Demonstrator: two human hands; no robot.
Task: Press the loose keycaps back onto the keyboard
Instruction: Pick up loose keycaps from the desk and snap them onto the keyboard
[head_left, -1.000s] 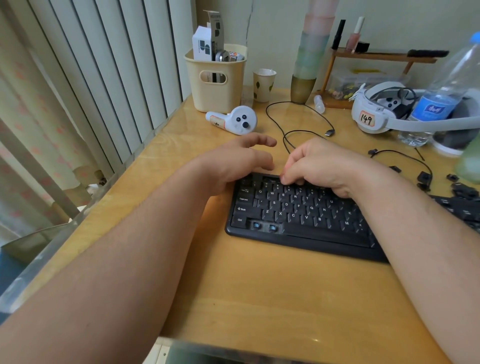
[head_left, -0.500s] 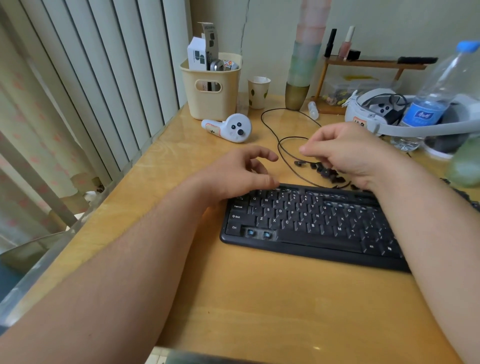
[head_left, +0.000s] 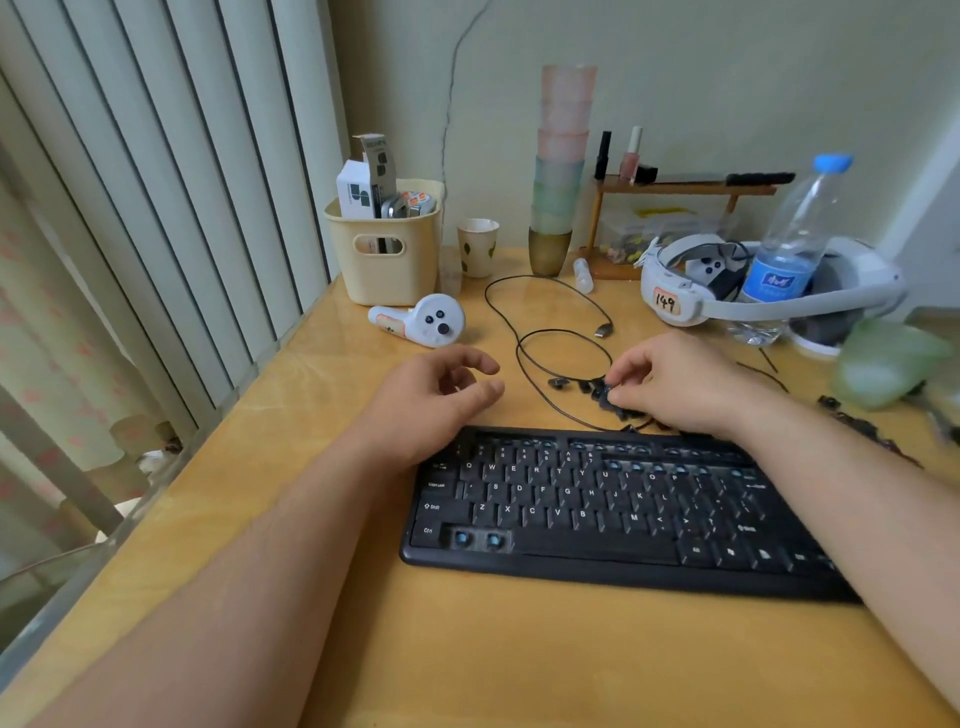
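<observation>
- Behind the keyboard (head_left: 597, 514), on the yellow table (head_left: 467, 649), the right hand (head_left: 685, 384) reaches into a scatter of loose keycaps (head_left: 592, 387); its fingertips are curled down among them, seemingly pinching one, though the caps are too small to tell whether any is lifted.
- Left hand (head_left: 436, 400) rests at the keyboard's top-left corner with fingers loosely curled and holding nothing, probably to steady the board for the next press.
- Bare blue switch stems show in the bottom row beside Ctrl and along the upper rows, so several caps are not yet back on (the task looks well short of done).
- Keeping the caps just beyond the top edge makes each trip to a socket short.
- A black cable (head_left: 519, 358) loops right beside the pile and could snag a finger.
- More dark caps lie near the table's right edge, close to a blurred green object (head_left: 888, 364).
- Open table lies in front of the keyboard; the back is crowded by a white controller (head_left: 421, 325), headset (head_left: 675, 296) and water bottle (head_left: 789, 244).
</observation>
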